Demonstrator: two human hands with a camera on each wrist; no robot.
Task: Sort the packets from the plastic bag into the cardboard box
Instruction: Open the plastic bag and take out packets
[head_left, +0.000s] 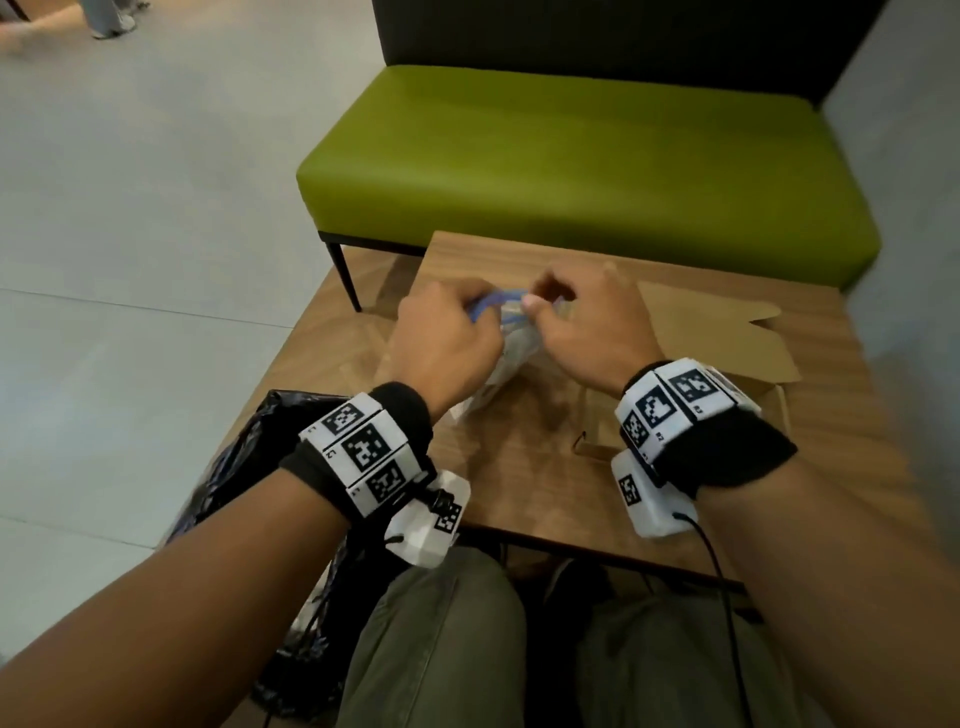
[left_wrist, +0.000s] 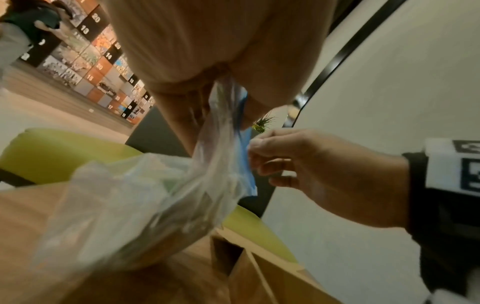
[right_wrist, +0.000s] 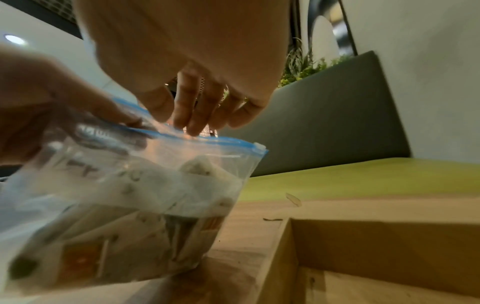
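Note:
A clear zip bag (head_left: 511, 353) with a blue seal strip (right_wrist: 207, 140) stands on the wooden table (head_left: 519, 493). Several paper packets (right_wrist: 103, 246) show through it. My left hand (head_left: 467, 312) pinches the seal strip at its left end. My right hand (head_left: 545, 306) pinches the strip just to the right, fingers curled down onto it (right_wrist: 192, 115). The two hands almost touch above the bag. The open cardboard box (right_wrist: 363, 246) lies right of the bag, its flap (head_left: 717, 332) folded out flat. My right wrist hides most of the box in the head view.
A green bench (head_left: 571, 166) stands just past the table's far edge. A crumpled black plastic bag (head_left: 244, 457) hangs off the table's left front corner beside my left wrist. Grey floor lies to the left, a grey wall to the right.

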